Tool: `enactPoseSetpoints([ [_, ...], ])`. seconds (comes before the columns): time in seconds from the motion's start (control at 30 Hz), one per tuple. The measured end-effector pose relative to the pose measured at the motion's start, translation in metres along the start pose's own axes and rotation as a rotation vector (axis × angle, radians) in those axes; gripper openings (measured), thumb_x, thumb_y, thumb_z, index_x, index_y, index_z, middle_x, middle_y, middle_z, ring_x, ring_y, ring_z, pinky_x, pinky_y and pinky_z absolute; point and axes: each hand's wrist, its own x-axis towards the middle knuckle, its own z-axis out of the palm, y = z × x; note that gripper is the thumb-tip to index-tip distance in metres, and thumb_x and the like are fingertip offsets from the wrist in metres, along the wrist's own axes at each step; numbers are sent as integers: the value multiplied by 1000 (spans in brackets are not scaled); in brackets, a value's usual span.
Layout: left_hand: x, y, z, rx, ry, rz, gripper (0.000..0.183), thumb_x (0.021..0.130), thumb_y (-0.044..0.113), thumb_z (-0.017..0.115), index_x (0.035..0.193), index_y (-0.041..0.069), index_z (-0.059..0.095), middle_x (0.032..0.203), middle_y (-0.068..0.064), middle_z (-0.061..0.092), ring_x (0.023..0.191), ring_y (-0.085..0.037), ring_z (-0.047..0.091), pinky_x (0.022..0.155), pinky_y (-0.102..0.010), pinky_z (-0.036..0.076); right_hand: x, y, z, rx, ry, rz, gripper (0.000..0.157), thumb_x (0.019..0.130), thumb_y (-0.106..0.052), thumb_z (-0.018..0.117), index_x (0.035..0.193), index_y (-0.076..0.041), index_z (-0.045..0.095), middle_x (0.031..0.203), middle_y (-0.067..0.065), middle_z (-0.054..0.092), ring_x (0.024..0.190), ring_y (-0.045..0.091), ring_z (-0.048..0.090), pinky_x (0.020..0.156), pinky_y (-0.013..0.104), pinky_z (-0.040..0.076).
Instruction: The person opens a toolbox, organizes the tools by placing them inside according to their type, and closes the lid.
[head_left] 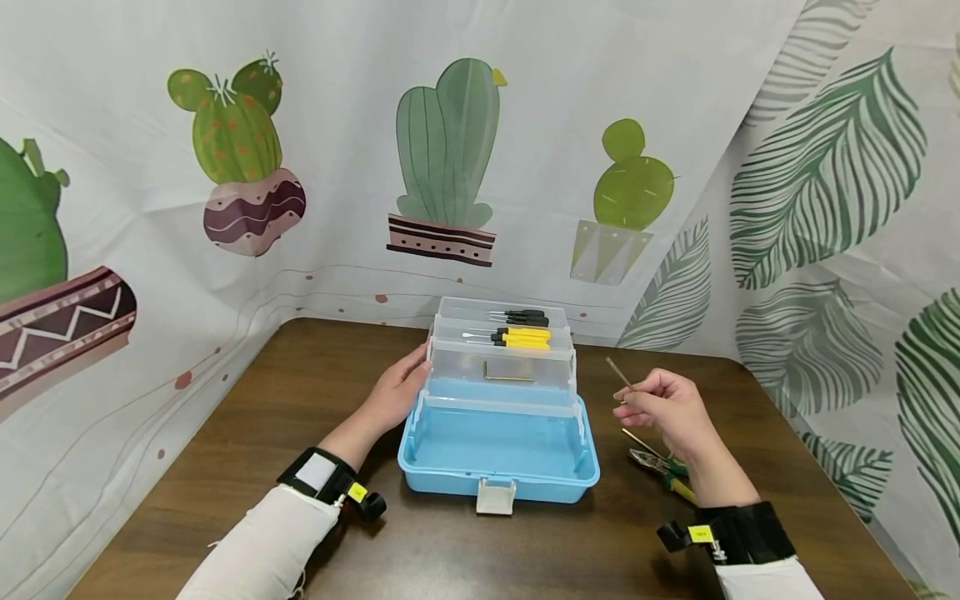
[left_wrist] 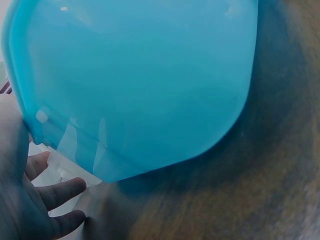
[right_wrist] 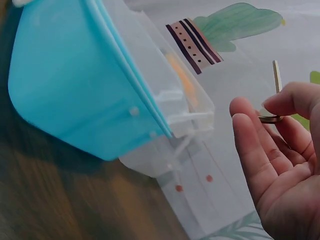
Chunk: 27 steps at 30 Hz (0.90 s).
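In the head view a blue toolbox (head_left: 498,487) stands with its clear tiered trays (head_left: 450,367) unfolded at the back. My left hand (head_left: 397,387) rests against the left side of the trays, its fingers loosely spread in the left wrist view. To the right of the box, my right hand (head_left: 663,408) pinches a brass-coloured hex key (right_wrist: 277,77) between thumb and fingers, its long arm pointing up. A similar hex key (head_left: 510,379) lies in the lowest tray. Yellow-handled screwdrivers (head_left: 528,337) and black-handled screwdrivers (head_left: 528,317) fill parts of the upper trays.
On the table (head_left: 337,350) below my right hand lie pliers (head_left: 656,464) with green and yellow handles, and a thin brass-coloured rod (head_left: 636,437) beside them. The box's white latch (head_left: 496,497) hangs at its front. A printed curtain (head_left: 337,167) hangs behind the table.
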Motion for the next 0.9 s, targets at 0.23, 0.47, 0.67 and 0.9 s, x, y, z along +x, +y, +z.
enactPoseSetpoints([
  [0.23, 0, 0, 0, 2, 2, 10, 55, 110, 50, 37, 162, 34, 31, 169, -1, 33, 154, -34, 35, 119, -63, 35, 1, 7, 4, 229, -121, 61, 24, 100, 6, 54, 91, -10, 69, 91, 5, 79, 77, 17, 79, 69, 32, 65],
  [0.47, -2, 6, 0, -16, 0, 19, 53, 111, 46, 37, 162, 32, 31, 169, -3, 33, 153, -36, 36, 117, -64, 37, 2, 12, 8, 311, -148, 129, 27, 103, 3, 52, 98, -9, 76, 92, 5, 80, 79, 17, 79, 73, 31, 65],
  [0.67, -2, 11, 0, -27, -9, -14, 53, 113, 35, 37, 163, 23, 30, 170, -7, 30, 155, -38, 32, 119, -65, 33, 2, 12, 12, 319, -161, 128, 27, 103, 1, 54, 97, -11, 77, 93, 4, 81, 82, 17, 79, 76, 33, 65],
  [0.9, -1, 1, -1, -17, -3, 16, 54, 110, 47, 39, 162, 33, 32, 170, -1, 31, 156, -34, 32, 120, -64, 33, 2, 7, 17, 337, -192, 93, 25, 104, 0, 54, 98, -9, 76, 94, 5, 81, 83, 17, 79, 76, 33, 65],
])
